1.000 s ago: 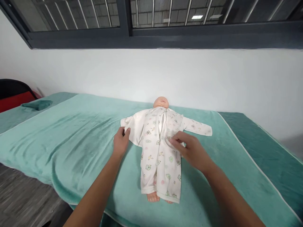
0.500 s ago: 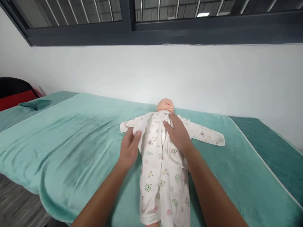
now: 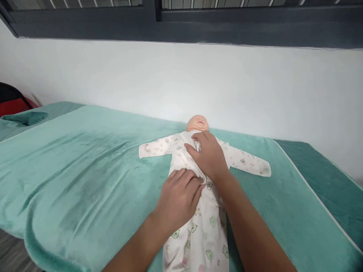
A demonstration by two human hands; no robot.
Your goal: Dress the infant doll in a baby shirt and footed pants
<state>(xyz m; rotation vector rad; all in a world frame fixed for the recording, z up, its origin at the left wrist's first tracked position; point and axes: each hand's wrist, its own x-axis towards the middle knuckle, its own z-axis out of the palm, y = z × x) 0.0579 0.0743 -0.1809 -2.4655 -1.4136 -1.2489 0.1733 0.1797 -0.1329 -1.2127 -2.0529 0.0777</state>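
A baby doll (image 3: 197, 122) lies face up on a teal blanket (image 3: 85, 170), dressed in a white printed romper (image 3: 204, 230) with both sleeves spread sideways. My left hand (image 3: 180, 198) rests on the doll's belly, fingers curled over the edge of the left front flap of the romper. My right hand (image 3: 208, 155) lies on the doll's chest just below the chin, fingers bent and pressing the cloth near the neckline. The two hands touch each other at the middle of the garment.
The blanket covers a long table against a white wall under a dark window frame. A darker green cloth (image 3: 326, 181) shows at the right end. A folded teal cloth (image 3: 24, 118) and a red and black chair (image 3: 11, 102) are at the far left.
My left hand has moved from the romper's left side onto the belly, bringing the flap across. My right hand has slid up to the chest near the neck. The view has tilted lower and closer.
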